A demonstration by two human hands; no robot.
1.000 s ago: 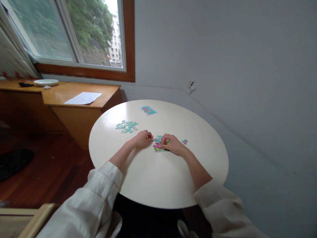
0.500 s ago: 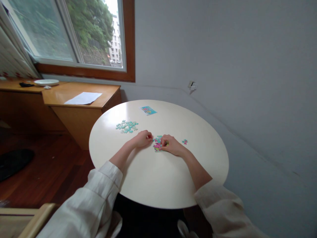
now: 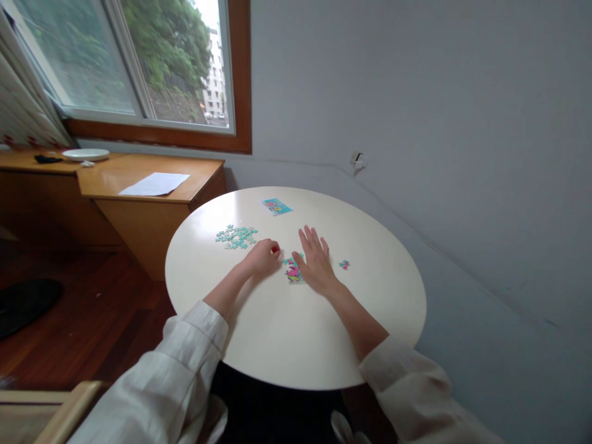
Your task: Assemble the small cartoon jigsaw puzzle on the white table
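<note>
A partly joined jigsaw puzzle [image 3: 292,272] in pink, teal and yellow lies on the round white table [image 3: 296,333]. My right hand [image 3: 317,264] is spread flat over its right side and hides that part. Just left of the puzzle, my left hand [image 3: 264,256] is curled, thumb and fingers together; whether it holds a piece I cannot make out. A loose heap of teal puzzle pieces [image 3: 235,236] lies beyond my left hand. To the right of my right hand is a small cluster of pink and teal pieces [image 3: 345,264].
A small picture card [image 3: 277,206] lies near the table's far edge. At the left stands a wooden desk [image 3: 111,179] with a paper sheet [image 3: 156,184] and a white plate [image 3: 86,154]. The wall with a socket [image 3: 358,160] rises close behind the table.
My right hand has opened from a pinch over the puzzle and spread flat, its fingers now reaching farther away. My left hand has shifted slightly left and stays curled.
</note>
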